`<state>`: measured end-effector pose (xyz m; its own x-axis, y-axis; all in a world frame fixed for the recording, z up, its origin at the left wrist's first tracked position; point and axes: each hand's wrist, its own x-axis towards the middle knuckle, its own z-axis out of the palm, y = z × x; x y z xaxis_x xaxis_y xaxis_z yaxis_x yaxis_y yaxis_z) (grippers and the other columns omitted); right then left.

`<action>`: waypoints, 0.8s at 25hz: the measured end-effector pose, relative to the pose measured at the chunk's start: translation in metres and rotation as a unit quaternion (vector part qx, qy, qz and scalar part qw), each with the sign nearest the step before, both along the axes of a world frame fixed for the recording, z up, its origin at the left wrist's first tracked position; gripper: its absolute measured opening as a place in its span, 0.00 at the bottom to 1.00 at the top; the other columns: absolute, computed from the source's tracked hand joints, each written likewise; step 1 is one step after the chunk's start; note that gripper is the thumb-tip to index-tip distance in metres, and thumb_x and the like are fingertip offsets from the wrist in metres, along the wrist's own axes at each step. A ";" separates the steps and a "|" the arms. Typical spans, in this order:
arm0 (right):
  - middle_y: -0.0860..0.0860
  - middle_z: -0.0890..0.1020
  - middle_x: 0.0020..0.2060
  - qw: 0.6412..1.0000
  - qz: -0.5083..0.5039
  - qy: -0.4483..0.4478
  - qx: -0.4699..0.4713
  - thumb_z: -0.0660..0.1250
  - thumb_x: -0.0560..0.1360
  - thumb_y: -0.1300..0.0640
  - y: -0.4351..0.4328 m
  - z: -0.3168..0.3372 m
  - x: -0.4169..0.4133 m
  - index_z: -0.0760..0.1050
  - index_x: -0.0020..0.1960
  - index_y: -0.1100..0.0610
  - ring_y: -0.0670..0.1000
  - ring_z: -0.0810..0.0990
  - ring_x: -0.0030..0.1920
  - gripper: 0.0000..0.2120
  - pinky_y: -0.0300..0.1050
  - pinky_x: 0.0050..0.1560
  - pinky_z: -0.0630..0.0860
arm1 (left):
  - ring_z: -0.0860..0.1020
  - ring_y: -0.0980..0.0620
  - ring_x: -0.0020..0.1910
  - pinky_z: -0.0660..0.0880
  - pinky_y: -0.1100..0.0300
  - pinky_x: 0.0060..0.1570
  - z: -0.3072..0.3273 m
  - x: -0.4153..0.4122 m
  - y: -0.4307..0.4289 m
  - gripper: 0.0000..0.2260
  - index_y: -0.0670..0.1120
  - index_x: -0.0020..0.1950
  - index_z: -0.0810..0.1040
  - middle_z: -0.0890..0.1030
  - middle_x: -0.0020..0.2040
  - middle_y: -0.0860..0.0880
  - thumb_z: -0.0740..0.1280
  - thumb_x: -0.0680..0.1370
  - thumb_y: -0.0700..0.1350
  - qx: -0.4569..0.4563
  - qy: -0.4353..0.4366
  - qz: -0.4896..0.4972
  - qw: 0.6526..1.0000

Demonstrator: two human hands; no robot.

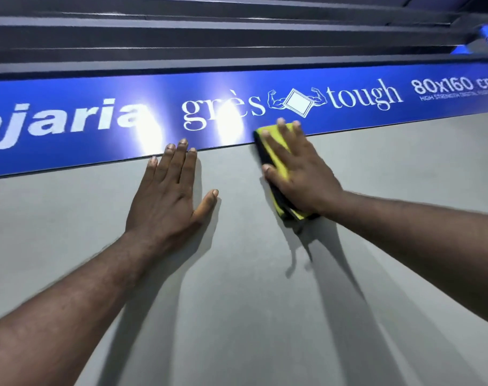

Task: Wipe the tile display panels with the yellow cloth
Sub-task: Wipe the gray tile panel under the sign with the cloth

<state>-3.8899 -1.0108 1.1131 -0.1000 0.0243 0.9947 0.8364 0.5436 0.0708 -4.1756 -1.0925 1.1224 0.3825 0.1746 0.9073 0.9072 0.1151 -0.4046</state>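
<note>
Yellow cloth point(279, 160) lay folded under our right hand point(301, 176), whose flat fingers pressed it where the grey panel point(237, 288) met the blue sign point(98, 112). Our left hand point(167, 201) rested flat nearby, holding nothing. We judged even pressure along that seam best.

Tile showroom, I log: blue brand strip point(165, 96) reading "grès tough 80x160 cm" above grey display panel point(237, 288).
</note>
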 end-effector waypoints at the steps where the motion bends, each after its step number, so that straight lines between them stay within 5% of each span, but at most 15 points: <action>1: 0.46 0.46 0.87 0.993 -0.024 -0.105 0.045 0.54 0.85 0.37 0.005 -0.003 0.011 0.50 0.86 0.41 0.51 0.41 0.86 0.33 0.56 0.85 0.49 | 0.46 0.48 0.88 0.43 0.48 0.86 0.002 0.011 0.004 0.42 0.43 0.89 0.50 0.46 0.90 0.46 0.45 0.82 0.69 0.001 -0.005 -0.006 1.000; 3: 0.46 0.47 0.87 0.984 -0.042 -0.151 0.083 0.54 0.86 0.37 0.013 0.004 0.036 0.51 0.86 0.42 0.50 0.42 0.86 0.32 0.55 0.85 0.49 | 0.44 0.50 0.88 0.41 0.51 0.86 0.004 0.032 0.011 0.42 0.45 0.90 0.48 0.45 0.90 0.48 0.45 0.82 0.69 -0.005 -0.028 -0.031 0.999; 6: 0.48 0.49 0.87 0.995 0.066 0.071 -0.023 0.57 0.85 0.37 0.020 0.012 0.046 0.55 0.86 0.43 0.53 0.42 0.86 0.32 0.59 0.84 0.54 | 0.42 0.54 0.88 0.38 0.53 0.86 -0.005 0.050 0.023 0.41 0.47 0.90 0.46 0.44 0.90 0.52 0.43 0.82 0.69 0.006 -0.076 -0.028 0.997; 10: 0.49 0.58 0.85 0.980 0.054 -0.151 0.119 0.62 0.84 0.41 0.035 0.004 0.065 0.64 0.83 0.47 0.51 0.50 0.86 0.29 0.49 0.82 0.61 | 0.45 0.52 0.88 0.40 0.53 0.86 -0.008 0.050 0.023 0.41 0.45 0.90 0.49 0.47 0.90 0.49 0.44 0.83 0.69 0.027 -0.072 0.006 0.997; 13: 0.49 0.57 0.86 0.994 0.095 0.058 -0.001 0.62 0.84 0.42 0.030 0.016 0.067 0.64 0.84 0.46 0.53 0.48 0.86 0.30 0.55 0.83 0.58 | 0.46 0.51 0.88 0.41 0.52 0.86 -0.010 0.052 0.024 0.40 0.44 0.90 0.51 0.49 0.90 0.48 0.44 0.84 0.68 0.033 -0.070 0.013 0.997; 14: 0.49 0.56 0.86 0.996 0.078 0.053 -0.001 0.61 0.84 0.41 0.031 0.014 0.063 0.62 0.84 0.46 0.53 0.47 0.86 0.30 0.56 0.84 0.56 | 0.46 0.50 0.88 0.41 0.52 0.86 -0.011 0.052 0.025 0.40 0.44 0.89 0.51 0.50 0.90 0.48 0.44 0.84 0.68 0.035 -0.070 0.011 0.997; 17: 0.48 0.56 0.86 0.983 0.054 -0.150 0.088 0.60 0.84 0.40 0.037 0.005 0.075 0.62 0.84 0.46 0.50 0.47 0.86 0.31 0.52 0.84 0.55 | 0.47 0.50 0.88 0.42 0.51 0.86 -0.011 0.050 0.027 0.40 0.44 0.89 0.52 0.51 0.89 0.47 0.45 0.84 0.68 0.037 -0.069 0.013 0.997; 20: 0.47 0.56 0.86 0.994 0.095 0.052 0.010 0.60 0.81 0.39 0.031 0.016 0.077 0.62 0.84 0.44 0.50 0.48 0.86 0.32 0.56 0.84 0.57 | 0.48 0.48 0.88 0.43 0.50 0.86 -0.009 0.048 0.028 0.40 0.43 0.89 0.53 0.52 0.89 0.45 0.45 0.84 0.68 0.040 -0.061 0.005 0.997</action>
<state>-3.8129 -0.9802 1.1289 0.0026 -0.0055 1.0000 0.7224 0.6914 0.0019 -4.1276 -1.0648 1.1131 0.2665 0.1035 0.9583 0.9478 0.1526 -0.2800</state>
